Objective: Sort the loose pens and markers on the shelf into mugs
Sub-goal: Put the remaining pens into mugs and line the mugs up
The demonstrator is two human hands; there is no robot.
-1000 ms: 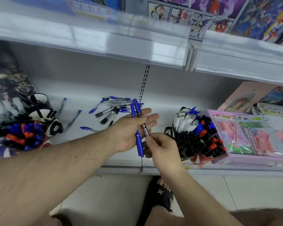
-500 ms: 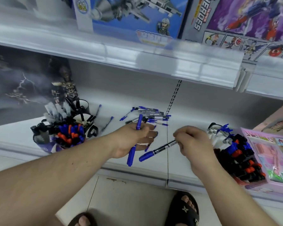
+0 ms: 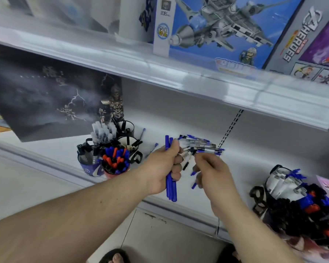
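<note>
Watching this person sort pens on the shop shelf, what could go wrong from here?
The left hand grips several blue markers whose lower ends hang past the shelf edge; a loosened grip could drop them on the floor. The right hand pinches a clear pen right beside the loose pile, so it might scatter pens. The mugs look crammed already; forcing more in may tip them.
</note>
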